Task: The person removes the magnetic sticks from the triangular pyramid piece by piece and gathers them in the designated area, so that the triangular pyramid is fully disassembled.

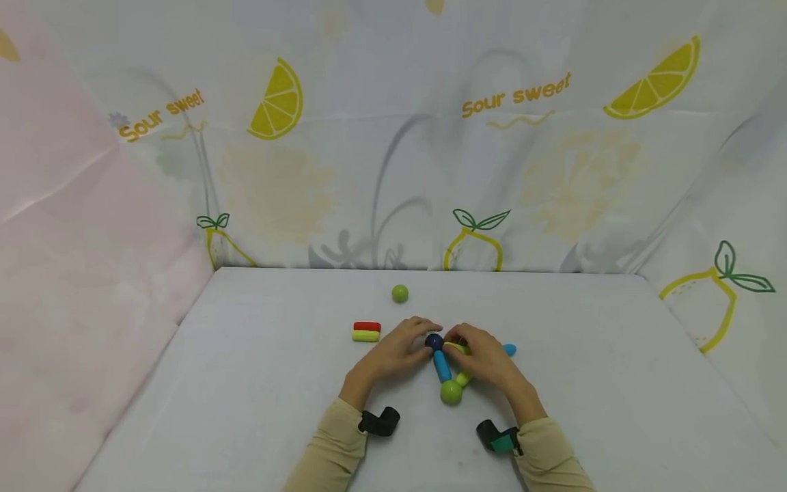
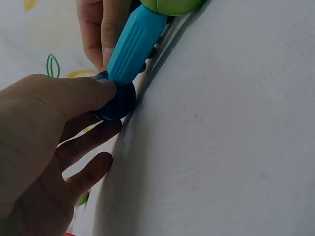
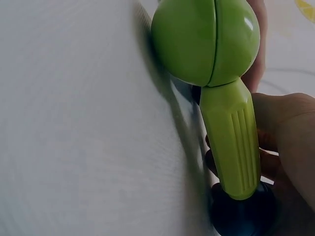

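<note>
My left hand (image 1: 402, 348) holds a dark blue ball (image 1: 434, 342), its thumb on the ball beside the end of a blue rod (image 1: 442, 367). That rod runs to a green ball (image 1: 451, 392) nearer me. From the green ball a yellow-green rod (image 3: 230, 140) leads to a second dark ball (image 3: 243, 211), which is under my right hand in the head view. My right hand (image 1: 482, 355) pinches another yellow-green rod (image 1: 456, 346) whose end is right at the blue ball. The tip of a light blue rod (image 1: 509, 349) shows past the right hand.
Left of my hands, a red rod (image 1: 367, 326) and a yellow rod (image 1: 365, 336) lie side by side on the white table (image 1: 258, 383). Another green ball (image 1: 399, 294) sits farther back. A lemon-printed cloth (image 1: 381, 171) hangs behind the table's far edge.
</note>
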The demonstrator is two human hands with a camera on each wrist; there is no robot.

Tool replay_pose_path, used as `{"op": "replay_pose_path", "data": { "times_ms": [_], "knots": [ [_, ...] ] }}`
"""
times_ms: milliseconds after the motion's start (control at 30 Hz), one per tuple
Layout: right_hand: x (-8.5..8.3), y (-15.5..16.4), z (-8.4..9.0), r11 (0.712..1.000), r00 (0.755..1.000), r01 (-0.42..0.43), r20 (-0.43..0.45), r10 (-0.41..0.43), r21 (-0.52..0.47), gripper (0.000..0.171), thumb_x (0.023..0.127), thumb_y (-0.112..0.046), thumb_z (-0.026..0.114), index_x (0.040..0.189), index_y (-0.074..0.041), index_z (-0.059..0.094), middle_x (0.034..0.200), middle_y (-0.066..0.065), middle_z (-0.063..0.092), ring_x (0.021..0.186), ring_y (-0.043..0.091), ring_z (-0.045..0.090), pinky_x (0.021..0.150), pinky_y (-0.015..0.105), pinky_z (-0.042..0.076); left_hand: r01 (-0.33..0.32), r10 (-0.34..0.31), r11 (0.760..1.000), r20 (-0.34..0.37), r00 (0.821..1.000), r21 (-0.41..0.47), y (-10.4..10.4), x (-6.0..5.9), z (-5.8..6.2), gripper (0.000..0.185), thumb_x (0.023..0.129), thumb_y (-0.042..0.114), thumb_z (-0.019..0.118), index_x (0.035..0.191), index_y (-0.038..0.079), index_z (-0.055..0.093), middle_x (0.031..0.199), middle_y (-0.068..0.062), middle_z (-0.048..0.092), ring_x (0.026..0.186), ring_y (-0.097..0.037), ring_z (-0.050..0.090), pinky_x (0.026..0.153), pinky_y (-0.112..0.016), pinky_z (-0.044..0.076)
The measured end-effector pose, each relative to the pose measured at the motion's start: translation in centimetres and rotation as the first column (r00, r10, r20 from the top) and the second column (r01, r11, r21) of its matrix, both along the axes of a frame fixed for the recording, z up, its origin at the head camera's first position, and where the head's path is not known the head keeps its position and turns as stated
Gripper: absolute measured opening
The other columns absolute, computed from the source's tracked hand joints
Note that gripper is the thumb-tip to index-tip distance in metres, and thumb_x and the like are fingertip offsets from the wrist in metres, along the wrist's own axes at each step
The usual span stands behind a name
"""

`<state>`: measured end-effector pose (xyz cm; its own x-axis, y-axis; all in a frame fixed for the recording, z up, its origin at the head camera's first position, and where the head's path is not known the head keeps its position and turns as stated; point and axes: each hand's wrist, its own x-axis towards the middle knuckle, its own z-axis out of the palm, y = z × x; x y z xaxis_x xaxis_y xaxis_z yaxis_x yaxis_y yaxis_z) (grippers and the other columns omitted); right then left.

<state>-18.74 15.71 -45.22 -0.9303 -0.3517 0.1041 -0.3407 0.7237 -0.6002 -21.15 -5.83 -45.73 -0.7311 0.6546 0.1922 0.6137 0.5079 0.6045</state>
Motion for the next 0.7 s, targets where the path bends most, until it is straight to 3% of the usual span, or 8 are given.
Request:
{"op": "replay_pose_path", "data": {
  "times_ms": [133, 400, 633, 700],
  "knots": [
    [0.1, 0.0, -0.1, 1.0, 1.0, -0.001, -0.028, 0.001, -0.008, 0.015, 0.09, -0.02, 0.064, 0.103, -0.011, 0.064, 0.093, -0.001, 0.065, 0.086, 0.013, 0.06, 0.079, 0.035, 0.049, 0.01, -0.01, 1.0, 0.03, 1.0, 0.021, 1.0, 0.2, -0.6, 0.037, 0.093, 0.012, 0.059, 0.13, 0.011, 0.054, 0.126, -0.004, 0.06, 0.119, -0.016, 0.054, 0.102, -0.033, 0.042],
    [-0.1, 0.7, -0.3, 0.996, 0.996, 0.087, -0.02, -0.087, -0.009, 0.012, 0.092, -0.02, 0.062, 0.102, -0.013, 0.063, 0.098, 0.001, 0.065, 0.093, 0.016, 0.061, 0.084, 0.038, 0.05, -0.04, 0.032, 0.997, 0.114, 0.993, 0.066, -0.6, 0.1, -0.2, 0.035, 0.088, 0.014, 0.066, 0.122, 0.013, 0.059, 0.115, -0.001, 0.064, 0.1, -0.013, 0.06, 0.09, -0.029, 0.048],
    [0.3, -0.1, 0.8, 0.997, 0.989, 0.076, -0.13, -0.072, 0.02, 0.015, 0.092, -0.022, 0.061, 0.104, -0.013, 0.064, 0.093, -0.002, 0.06, 0.089, 0.015, 0.056, 0.08, 0.034, 0.047, -0.027, 0.02, 0.998, 0.114, 0.993, 0.061, -0.8, 0.1, -0.1, 0.034, 0.088, 0.014, 0.067, 0.121, 0.01, 0.06, 0.111, -0.001, 0.065, 0.099, -0.013, 0.061, 0.089, -0.028, 0.049],
    [0.8, -0.7, 1.5, 0.999, 0.992, 0.042, -0.116, -0.039, 0.022, 0.015, 0.091, -0.022, 0.063, 0.103, -0.013, 0.064, 0.088, -0.005, 0.059, 0.082, 0.011, 0.054, 0.075, 0.03, 0.047, -0.029, 0.021, 0.998, 0.115, 0.993, 0.063, -0.9, 0.1, -0.1, 0.034, 0.088, 0.014, 0.067, 0.121, 0.01, 0.06, 0.111, -0.001, 0.064, 0.099, -0.013, 0.061, 0.089, -0.028, 0.049]
  ]
}}
